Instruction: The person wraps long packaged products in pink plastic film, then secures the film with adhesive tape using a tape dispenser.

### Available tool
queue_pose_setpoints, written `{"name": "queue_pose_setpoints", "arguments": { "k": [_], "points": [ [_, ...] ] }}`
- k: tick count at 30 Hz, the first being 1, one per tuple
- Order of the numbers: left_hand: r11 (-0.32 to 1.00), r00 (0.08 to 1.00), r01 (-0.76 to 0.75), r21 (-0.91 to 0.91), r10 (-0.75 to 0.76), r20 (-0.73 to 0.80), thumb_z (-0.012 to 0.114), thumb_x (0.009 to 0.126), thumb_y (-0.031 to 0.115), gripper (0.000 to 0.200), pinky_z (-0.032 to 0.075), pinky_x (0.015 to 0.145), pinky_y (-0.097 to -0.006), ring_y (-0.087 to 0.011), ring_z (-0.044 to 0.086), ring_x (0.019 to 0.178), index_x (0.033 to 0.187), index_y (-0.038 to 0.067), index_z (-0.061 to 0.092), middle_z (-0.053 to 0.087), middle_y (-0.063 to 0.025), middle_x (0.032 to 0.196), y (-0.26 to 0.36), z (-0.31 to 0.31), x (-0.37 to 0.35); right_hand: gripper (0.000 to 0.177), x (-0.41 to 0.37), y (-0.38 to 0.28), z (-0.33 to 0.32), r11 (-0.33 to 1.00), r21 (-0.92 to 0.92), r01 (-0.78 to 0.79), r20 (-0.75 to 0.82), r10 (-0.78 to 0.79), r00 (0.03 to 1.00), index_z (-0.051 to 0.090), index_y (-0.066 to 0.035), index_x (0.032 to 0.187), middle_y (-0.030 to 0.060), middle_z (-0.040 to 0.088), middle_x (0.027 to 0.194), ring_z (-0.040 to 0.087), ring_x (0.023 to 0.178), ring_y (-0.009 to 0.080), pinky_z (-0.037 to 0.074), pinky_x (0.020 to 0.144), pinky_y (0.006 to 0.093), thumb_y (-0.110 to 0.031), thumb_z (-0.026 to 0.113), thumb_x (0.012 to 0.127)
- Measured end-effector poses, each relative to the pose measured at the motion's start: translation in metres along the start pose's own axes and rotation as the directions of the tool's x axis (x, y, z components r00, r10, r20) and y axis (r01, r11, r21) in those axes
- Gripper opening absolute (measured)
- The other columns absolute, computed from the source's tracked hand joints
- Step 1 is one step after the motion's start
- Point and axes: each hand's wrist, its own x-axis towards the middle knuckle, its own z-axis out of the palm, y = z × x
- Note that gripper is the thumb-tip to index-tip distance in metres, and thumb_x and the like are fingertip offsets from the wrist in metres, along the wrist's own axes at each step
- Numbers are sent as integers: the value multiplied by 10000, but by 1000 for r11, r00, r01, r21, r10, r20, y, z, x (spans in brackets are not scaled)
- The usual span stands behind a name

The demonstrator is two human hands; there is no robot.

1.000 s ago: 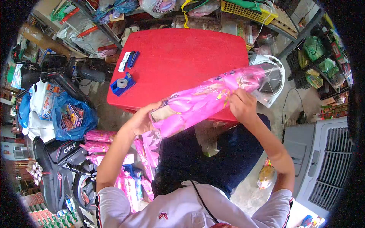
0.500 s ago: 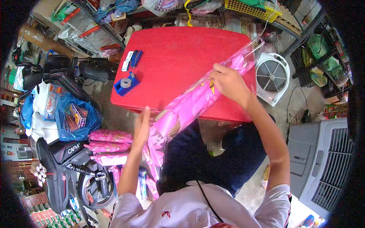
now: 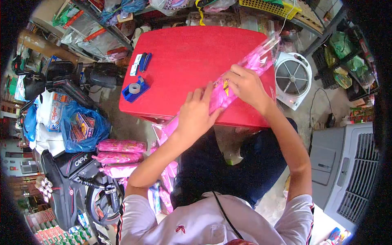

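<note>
A long pink bundle in clear plastic wrap (image 3: pixel 256 59) lies slantwise over the front right part of the red table (image 3: pixel 192 53). My left hand (image 3: pixel 198 110) is wrapped round its middle, thumb on the near side. Further up the bundle, beside a small yellow label, my right hand (image 3: pixel 246 85) grips it with bent fingers. The bundle's lower end passes under my left forearm, where part of it is hidden.
On the table's left side are a blue tape dispenser (image 3: pixel 136 89) and dark blue pens (image 3: pixel 145 62). Pink packages (image 3: pixel 121 145) are stacked left of my legs. A fan (image 3: pixel 292 80) stands right of the table, near a grey air cooler (image 3: pixel 347 171).
My left hand has moved up and right from the bundle's lower end to its middle and closed round it. The right hand has stayed nearly in place, its fingers now more bent.
</note>
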Motion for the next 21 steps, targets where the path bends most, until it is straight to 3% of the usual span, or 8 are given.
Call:
{"name": "queue_pose_setpoints", "arguments": {
  "k": [5, 10, 13, 16, 21],
  "points": [
    [999, 999, -4, 41, 3, 34, 818, 827, 391, 813, 551, 931, -524, -457, 630, 1118, 1471, 25, 483, 601, -254, 1298, -6, 1, 4, 147, 6, -1, -3, 956, -229, 184, -165, -224, 960, 668, -82, 861, 68, 546, 826, 617, 832, 268, 531, 738, 399, -101, 717, 724],
    [962, 972, -180, 206, 206, -111, 859, 782, 383, 951, 534, 994, -502, -452, 612, 1181, 1525, 0, 404, 527, -276, 1389, 8, 2, -6, 114, -4, 3, 9, 964, -220, 151, -230, -202, 952, 663, -76, 815, 73, 531, 811, 613, 817, 261, 522, 724, 384, -91, 716, 715],
    [968, 988, -143, 204, 152, -26, 892, 743, 361, 1056, 521, 1022, -493, -457, 598, 1209, 1551, -30, 336, 513, -292, 1394, 5, 10, -9, 107, -13, 8, 16, 972, -211, 102, -213, -148, 966, 680, -73, 823, 81, 567, 839, 623, 809, 263, 532, 724, 378, -80, 719, 724],
    [997, 999, 40, 65, -42, 30, 914, 710, 330, 1120, 536, 987, -501, -458, 615, 1171, 1558, -54, 290, 543, -284, 1338, 3, 5, -4, 115, -11, 4, 15, 982, -175, 75, -263, -120, 957, 706, -72, 856, 85, 618, 891, 639, 812, 265, 538, 719, 374, -76, 726, 742],
    [993, 992, 102, 62, -106, 73, 919, 694, 308, 1040, 556, 927, -509, -446, 645, 1077, 1499, -69, 380, 582, -256, 1228, 5, 4, 2, 209, -3, 4, -5, 984, -150, 98, -239, -132, 962, 748, -66, 905, 79, 654, 904, 668, 830, 263, 550, 732, 387, -14, 781, 705]
  ]
}}
